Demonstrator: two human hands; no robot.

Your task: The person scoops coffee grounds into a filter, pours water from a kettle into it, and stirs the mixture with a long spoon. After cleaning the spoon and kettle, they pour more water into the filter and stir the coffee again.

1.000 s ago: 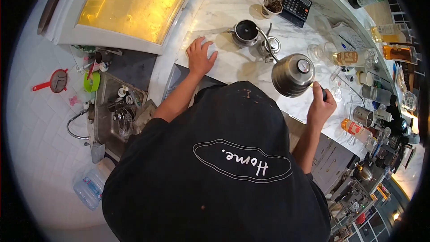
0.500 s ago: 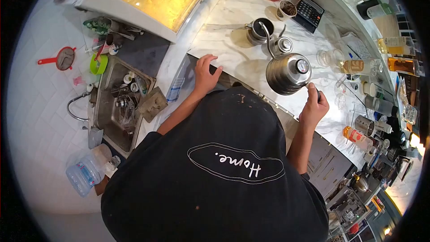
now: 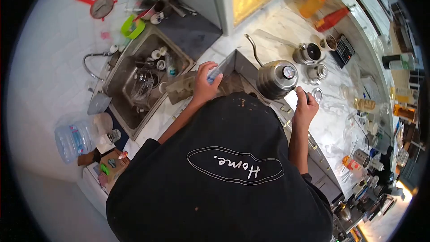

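My right hand (image 3: pixel 305 106) is closed round the handle of a steel gooseneck kettle (image 3: pixel 274 80), which has a round thermometer in its lid. The kettle is over the counter's front edge, its thin spout pointing away and to the left. My left hand (image 3: pixel 207 83) is raised between the sink and the kettle, fingers apart and curved, holding nothing. Farther back on the marble counter (image 3: pixel 273 33) stand a steel pot with dark contents (image 3: pixel 307 54) and a smaller steel pot with a lid (image 3: pixel 317 72).
To the left is a steel sink (image 3: pixel 130 83) holding dishes, with a tap (image 3: pixel 92 56). A red bottle (image 3: pixel 331 19), an orange bottle (image 3: pixel 312 4), a paper cup (image 3: pixel 328 42) and a calculator (image 3: pixel 343 51) stand behind. Bottles and glasses line the right side.
The view has turned left, so the sink and counter things appear farther right. The kettle has moved off the counter's middle to its front edge, with my right hand still on it.
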